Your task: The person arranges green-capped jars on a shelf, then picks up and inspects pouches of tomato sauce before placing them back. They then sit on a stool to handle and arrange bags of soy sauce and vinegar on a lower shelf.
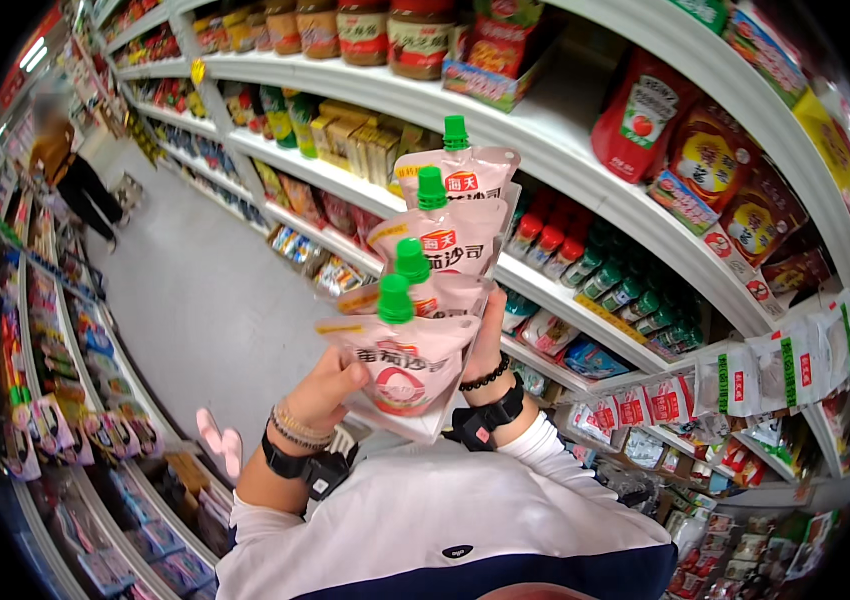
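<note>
Several pink spouted pouches of tomato ketchup [402, 375] with green screw caps stand in a row, one behind another, in front of my chest. They sit in a white display carton [425, 430], whose lower front edge shows beneath the nearest pouch. My left hand [320, 390] grips the left side of this load, the thumb lying against the front pouch. On the opposite side my right hand [488, 337] holds it, with part of the palm and fingers hidden behind the pouches. Both wrists wear beads and a black strapped device.
White shelving [582, 142] curves along the right, bearing jars [417, 37], a red Heinz ketchup pouch [639, 120] and red- and green-capped bottles [612, 277]. Hanging packets [770, 375] jut out at right. Left shelves [79, 315] flank the aisle floor [207, 292]; a person [72, 172] stands farther along.
</note>
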Available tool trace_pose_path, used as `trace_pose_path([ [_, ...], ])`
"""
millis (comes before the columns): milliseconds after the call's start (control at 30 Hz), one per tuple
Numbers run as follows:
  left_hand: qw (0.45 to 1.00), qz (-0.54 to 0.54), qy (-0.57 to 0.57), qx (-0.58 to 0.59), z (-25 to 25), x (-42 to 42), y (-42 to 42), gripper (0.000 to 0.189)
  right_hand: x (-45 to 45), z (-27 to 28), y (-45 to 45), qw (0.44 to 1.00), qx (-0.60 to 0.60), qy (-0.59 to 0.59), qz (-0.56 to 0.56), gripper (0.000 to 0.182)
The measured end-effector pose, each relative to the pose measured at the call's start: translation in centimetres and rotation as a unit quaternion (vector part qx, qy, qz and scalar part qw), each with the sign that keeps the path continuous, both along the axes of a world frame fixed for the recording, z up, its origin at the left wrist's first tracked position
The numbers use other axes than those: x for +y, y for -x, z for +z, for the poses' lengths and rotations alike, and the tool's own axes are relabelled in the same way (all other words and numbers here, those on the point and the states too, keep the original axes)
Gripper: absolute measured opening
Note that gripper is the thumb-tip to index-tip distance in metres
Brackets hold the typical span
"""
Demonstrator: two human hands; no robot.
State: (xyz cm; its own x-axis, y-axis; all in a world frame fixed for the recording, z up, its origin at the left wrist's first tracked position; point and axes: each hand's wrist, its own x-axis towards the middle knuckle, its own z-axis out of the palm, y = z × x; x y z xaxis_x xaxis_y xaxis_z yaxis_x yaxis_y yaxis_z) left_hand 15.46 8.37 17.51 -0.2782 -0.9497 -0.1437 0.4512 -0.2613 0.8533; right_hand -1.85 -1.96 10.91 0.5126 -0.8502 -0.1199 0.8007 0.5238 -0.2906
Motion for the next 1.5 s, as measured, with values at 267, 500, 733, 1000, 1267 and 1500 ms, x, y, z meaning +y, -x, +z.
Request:
trace_pose_path([
  [267, 1.0, 0.01, -0.009, 0.021, -5.2, 0.7, -2.3, 0.096, -0.1, -1.3, -3.0, 0.996, 0.085, -0.026, 0.015, 0.04],
  [500, 0.99, 0.132, 0.038, 0.019, -6.8, 0.6, -3.7, 0.103, 1.0, -4.6, -4.1, 0.981, 0.174, 0.029, 0.076, 0.057],
  [733, 0.985, 0.15, 0.046, 0.065, -8.5, 2.1, -7.1, 0.103, 3.9, -6.0, -6.5, 0.951, 0.232, 0.144, 0.142, 0.062],
  [1000, 0.981, 0.147, 0.121, 0.025, -12.5, 3.3, -8.0, 0.104, 3.7, -15.1, -3.1, 0.932, 0.296, 0.046, 0.205, 0.078],
  [1267, 0.974, 0.199, 0.107, -0.027, -13.6, 6.7, -6.5, 0.108, 2.3, -13.1, -1.8, 0.904, 0.34, 0.095, 0.24, 0.076],
  [1500, 0.906, 0.335, 0.14, -0.217, -14.4, 9.3, -2.2, 0.109, 2.2, -14.6, -1.8, 0.88, 0.342, 0.132, 0.302, 0.074],
])
